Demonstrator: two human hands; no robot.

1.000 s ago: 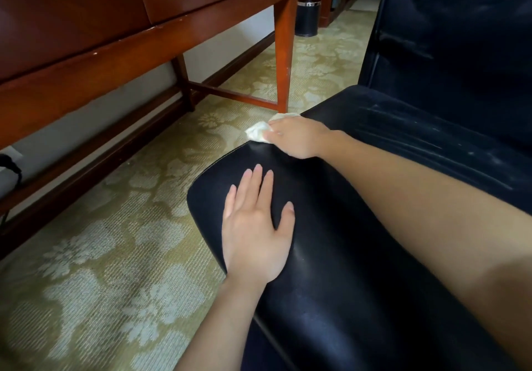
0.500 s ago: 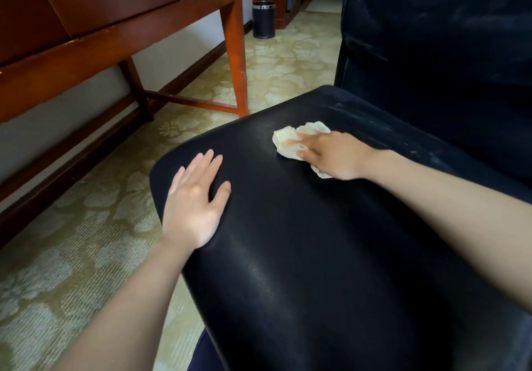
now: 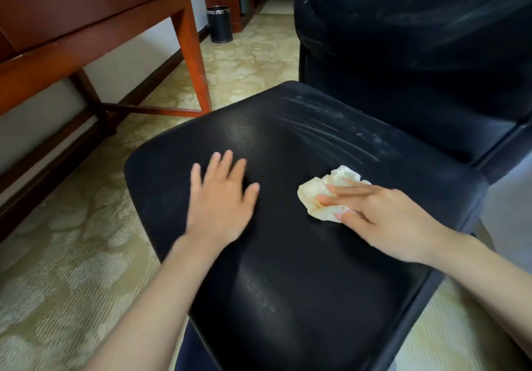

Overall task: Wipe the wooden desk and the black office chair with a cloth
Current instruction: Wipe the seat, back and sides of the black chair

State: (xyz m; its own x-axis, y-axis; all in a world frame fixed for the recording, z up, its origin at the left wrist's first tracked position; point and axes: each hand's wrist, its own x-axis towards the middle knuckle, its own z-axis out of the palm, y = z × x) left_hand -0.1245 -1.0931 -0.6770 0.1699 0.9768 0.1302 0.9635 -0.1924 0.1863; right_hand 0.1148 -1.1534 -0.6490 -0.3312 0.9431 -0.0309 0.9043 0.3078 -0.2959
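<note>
head view: black leather office chair seat (image 3: 288, 255) fills the middle, streaked pale near its far edge by the backrest. left hand (image 3: 221, 206) lies flat on the seat's left part, fingers straight and spread wide. right hand (image 3: 383, 218) presses a crumpled cream cloth (image 3: 322, 192) onto the seat's right part with straight fingers. reddish wooden desk (image 3: 86, 34) stands at far left; a small black cylindrical bin (image 3: 219, 24) sits beyond on patterned carpet (image 3: 57, 270).

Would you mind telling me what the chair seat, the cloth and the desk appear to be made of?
Chair seat: likely black leather or faux leather, smooth, with sheen and creases. Cloth: soft cream fabric, crumpled; possibly paper. Desk: reddish-brown wood, seemingly varnished, given its gloss.
</note>
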